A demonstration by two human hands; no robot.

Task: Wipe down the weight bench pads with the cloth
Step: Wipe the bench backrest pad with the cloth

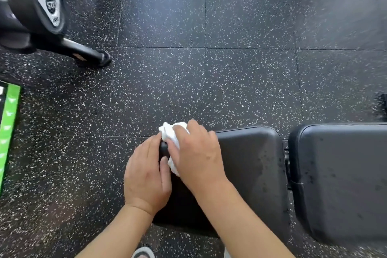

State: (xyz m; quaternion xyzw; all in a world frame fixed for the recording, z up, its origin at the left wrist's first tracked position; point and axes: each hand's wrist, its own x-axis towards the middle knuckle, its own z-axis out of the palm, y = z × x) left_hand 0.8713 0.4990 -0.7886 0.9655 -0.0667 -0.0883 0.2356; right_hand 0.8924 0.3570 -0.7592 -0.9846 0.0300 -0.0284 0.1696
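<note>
Green banner material (pixel 9 130) with white marks, too cut off to read, edges the far left of my view, and above it a rack holds black dumbbells (pixel 34 0); the nearest end cap carries a number that looks like 52, upside down, with smaller lettering I can't make out.

Moving right, my left hand (pixel 146 178) lies along the end edge of the seat pad (pixel 251 165), fingers fairly straight and thumb against the vinyl, steadying it without holding anything. Just beside it, my right hand (pixel 196 155) is curled over the bunched white cloth (pixel 170 134), pressing it onto the far end corner of that pad.

I judge the wiping of the seat pad's end is in hand. Next I'd draw the cloth rightward along the pad, keeping pressure even.

Further right, across a gap, the back pad (pixel 343 178) shows dark specks and looks not yet wiped.
</note>
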